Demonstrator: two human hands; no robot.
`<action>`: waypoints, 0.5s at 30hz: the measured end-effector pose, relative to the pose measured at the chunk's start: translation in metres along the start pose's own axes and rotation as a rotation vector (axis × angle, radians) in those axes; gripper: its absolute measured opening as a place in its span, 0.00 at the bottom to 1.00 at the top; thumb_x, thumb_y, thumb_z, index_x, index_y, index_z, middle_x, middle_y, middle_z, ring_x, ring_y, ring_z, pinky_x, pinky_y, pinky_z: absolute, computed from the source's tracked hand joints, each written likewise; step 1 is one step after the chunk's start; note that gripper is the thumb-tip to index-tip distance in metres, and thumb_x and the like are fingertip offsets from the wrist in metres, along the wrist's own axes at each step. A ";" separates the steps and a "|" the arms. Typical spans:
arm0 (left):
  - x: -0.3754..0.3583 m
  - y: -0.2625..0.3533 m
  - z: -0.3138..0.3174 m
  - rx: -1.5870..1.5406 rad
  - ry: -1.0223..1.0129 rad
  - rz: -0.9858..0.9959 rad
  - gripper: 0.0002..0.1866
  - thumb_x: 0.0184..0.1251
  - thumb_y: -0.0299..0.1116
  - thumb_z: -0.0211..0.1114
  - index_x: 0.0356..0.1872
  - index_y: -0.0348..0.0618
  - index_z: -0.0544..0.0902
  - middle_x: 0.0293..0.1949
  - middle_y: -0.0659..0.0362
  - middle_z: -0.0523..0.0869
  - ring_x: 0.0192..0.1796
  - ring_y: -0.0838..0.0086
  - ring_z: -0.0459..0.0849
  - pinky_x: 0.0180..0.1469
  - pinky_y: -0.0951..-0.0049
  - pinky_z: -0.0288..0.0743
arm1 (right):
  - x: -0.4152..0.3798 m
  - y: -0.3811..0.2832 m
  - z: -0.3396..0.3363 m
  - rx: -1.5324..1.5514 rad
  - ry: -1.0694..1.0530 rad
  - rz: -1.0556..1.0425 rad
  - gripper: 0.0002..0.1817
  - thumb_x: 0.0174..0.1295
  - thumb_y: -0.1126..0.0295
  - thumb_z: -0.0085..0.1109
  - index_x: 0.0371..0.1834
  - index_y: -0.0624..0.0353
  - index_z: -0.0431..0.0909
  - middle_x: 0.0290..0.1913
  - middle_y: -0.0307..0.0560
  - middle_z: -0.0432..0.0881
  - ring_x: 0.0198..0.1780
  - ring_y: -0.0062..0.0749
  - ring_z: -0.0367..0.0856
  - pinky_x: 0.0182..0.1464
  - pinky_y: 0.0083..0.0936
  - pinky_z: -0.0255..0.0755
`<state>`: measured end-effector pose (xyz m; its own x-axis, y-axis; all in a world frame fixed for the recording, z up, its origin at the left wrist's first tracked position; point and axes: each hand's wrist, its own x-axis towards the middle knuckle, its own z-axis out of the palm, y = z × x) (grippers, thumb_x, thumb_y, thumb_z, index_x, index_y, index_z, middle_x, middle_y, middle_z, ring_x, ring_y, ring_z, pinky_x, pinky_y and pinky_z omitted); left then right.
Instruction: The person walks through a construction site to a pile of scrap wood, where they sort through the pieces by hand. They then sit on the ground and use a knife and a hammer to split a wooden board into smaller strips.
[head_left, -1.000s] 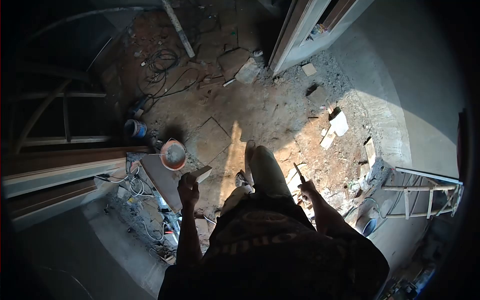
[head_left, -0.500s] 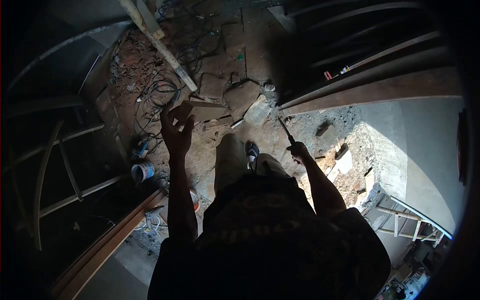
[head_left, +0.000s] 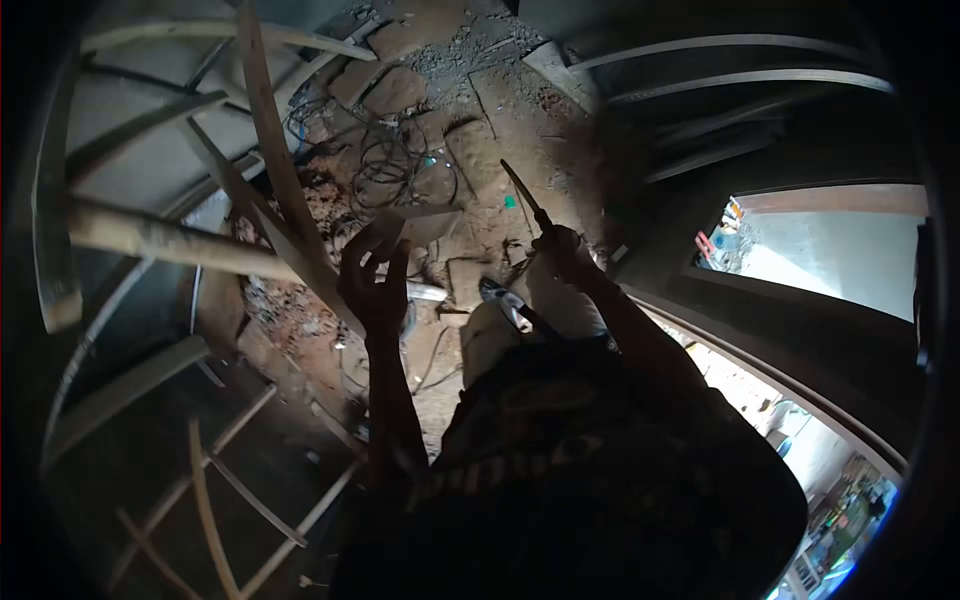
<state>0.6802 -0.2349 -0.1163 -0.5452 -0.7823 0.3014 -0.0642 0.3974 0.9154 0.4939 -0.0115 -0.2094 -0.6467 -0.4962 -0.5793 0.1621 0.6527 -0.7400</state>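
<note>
My left hand [head_left: 374, 290] is raised at the middle left, its thumb and fingers closed on a flat, angular, pale-brown piece [head_left: 424, 226]. That piece could be wood or brick; the light is too dim to say. To the right, my right hand [head_left: 566, 256] is wrapped round the handle of a slim, long-bladed hand tool [head_left: 522, 188]. Its blade points up and to the left, apart from the flat piece. Whether it is a knife or a file I cannot make out. Below my hands are my trousered legs and one shoe [head_left: 505, 300].
Wooden poles and planks [head_left: 275, 140] lean at the left, close to my left hand. Black cable [head_left: 395, 165] lies coiled on the dirt floor among rubble [head_left: 300, 310] and stone slabs [head_left: 395, 90]. A dark door frame [head_left: 800, 385] borders a bright opening at the right.
I have moved forward across the floor, and the doorway now lies at my right. My right hand with the tool has come up and closer to the left one. Both hands keep their hold.
</note>
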 end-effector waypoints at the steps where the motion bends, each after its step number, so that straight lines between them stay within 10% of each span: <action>1: 0.017 -0.006 -0.004 0.005 -0.037 0.012 0.19 0.55 0.21 0.75 0.47 0.40 0.78 0.50 0.56 0.81 0.51 0.70 0.82 0.46 0.71 0.85 | 0.013 -0.011 0.005 0.040 -0.034 0.022 0.13 0.62 0.57 0.61 0.31 0.55 0.77 0.18 0.38 0.75 0.17 0.25 0.75 0.19 0.28 0.68; 15: 0.222 -0.109 0.042 0.062 0.201 -0.279 0.19 0.59 0.22 0.72 0.51 0.41 0.77 0.40 0.60 0.81 0.43 0.74 0.80 0.46 0.70 0.78 | 0.325 -0.208 0.010 0.063 -0.321 0.035 0.15 0.61 0.58 0.64 0.29 0.57 0.73 0.19 0.41 0.76 0.16 0.26 0.75 0.18 0.30 0.68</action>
<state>0.5308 -0.4315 -0.1604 -0.3243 -0.9413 0.0941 -0.2413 0.1785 0.9539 0.2581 -0.3140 -0.2474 -0.3732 -0.6358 -0.6757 0.2329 0.6407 -0.7316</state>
